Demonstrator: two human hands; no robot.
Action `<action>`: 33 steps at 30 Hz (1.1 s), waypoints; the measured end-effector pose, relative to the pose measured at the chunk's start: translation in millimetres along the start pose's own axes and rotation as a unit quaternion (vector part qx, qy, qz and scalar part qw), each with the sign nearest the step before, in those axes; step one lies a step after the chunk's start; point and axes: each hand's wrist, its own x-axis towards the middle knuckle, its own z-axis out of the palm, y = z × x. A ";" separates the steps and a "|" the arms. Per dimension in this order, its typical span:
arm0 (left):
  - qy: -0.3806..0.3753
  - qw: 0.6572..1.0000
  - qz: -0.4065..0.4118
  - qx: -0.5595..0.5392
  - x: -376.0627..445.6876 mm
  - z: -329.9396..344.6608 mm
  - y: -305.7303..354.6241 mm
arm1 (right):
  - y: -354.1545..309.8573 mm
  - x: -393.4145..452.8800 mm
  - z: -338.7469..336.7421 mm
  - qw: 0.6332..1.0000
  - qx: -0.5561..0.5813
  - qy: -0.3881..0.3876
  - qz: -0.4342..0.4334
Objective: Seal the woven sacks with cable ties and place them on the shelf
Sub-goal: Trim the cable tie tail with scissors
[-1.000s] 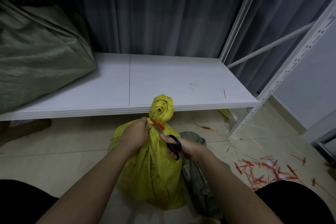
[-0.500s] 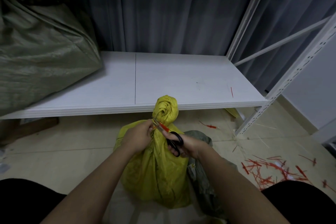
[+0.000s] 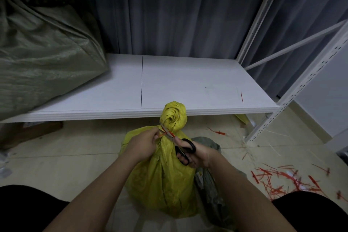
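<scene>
A yellow woven sack (image 3: 162,181) stands on the floor in front of the white shelf (image 3: 188,84), its twisted top bunched above a red cable tie (image 3: 170,133) round the neck. My left hand (image 3: 143,144) pinches the tie's loose end at the left of the neck. My right hand (image 3: 197,156) grips black-handled scissors (image 3: 183,151), whose blades point up-left at the tie. Whether the blades touch the tie is unclear.
A large green woven sack (image 3: 43,62) fills the shelf's left end. Another grey-green sack (image 3: 211,184) lies on the floor behind the yellow one. Several cut red tie ends (image 3: 282,181) litter the floor at right. A shelf upright (image 3: 293,88) stands at right.
The view shifted slightly; the scissor blades moved up-left along the tie toward my left fingers. Both hands stay at the sack's neck.
</scene>
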 end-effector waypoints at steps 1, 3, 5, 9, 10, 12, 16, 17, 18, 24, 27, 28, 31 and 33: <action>-0.001 1.000 -0.002 -0.002 -0.4 -0.4 0.6 | 0.0 0.4 -1.1 1.000 0.001 0.000 0.000; -0.007 1.000 -0.006 0.000 -1.2 -1.5 1.6 | 0.0 3.5 -1.9 1.000 0.007 0.009 -0.003; -0.014 1.000 -0.006 0.014 -1.0 -2.4 1.6 | -0.8 7.1 -1.7 1.000 0.004 0.017 0.000; -0.055 0.998 -0.016 0.026 -0.8 -5.8 4.1 | -10.6 0.2 3.3 0.999 -0.047 0.018 0.018; -0.068 0.997 -0.020 0.024 -1.0 -6.8 5.7 | -13.9 -2.9 5.0 0.997 -0.067 0.021 0.022; -0.092 0.995 -0.030 0.017 -2.0 -8.7 10.0 | -17.8 -6.3 7.6 0.995 -0.095 0.035 0.026; -0.124 0.991 -0.051 0.024 -0.9 -11.2 18.3 | -18.4 -6.1 8.6 0.990 -0.123 0.060 0.021; -0.130 0.989 -0.056 0.029 -0.4 -10.8 19.5 | -18.2 -6.6 8.9 0.989 -0.127 0.065 0.023; -0.134 0.989 -0.059 0.033 -0.5 -10.4 20.3 | -18.2 -7.6 9.1 0.989 -0.129 0.070 0.023; -0.086 0.993 -0.066 0.040 -1.8 -1.1 16.9 | -19.3 -9.7 10.7 0.986 -0.136 0.092 0.006; -0.069 0.995 -0.056 0.049 -2.0 4.7 9.8 | -21.2 -11.4 12.3 0.986 -0.135 0.096 0.004; -0.062 0.995 -0.056 0.048 -2.1 5.1 7.8 | -22.0 -12.3 12.8 0.987 -0.134 0.094 0.004; -0.042 0.997 -0.054 0.045 -1.9 6.4 3.8 | -24.5 -11.9 17.7 0.987 -0.139 0.076 0.024; -0.037 0.997 -0.050 0.050 -1.9 7.5 2.0 | -23.3 -8.1 18.9 0.988 -0.135 0.063 0.034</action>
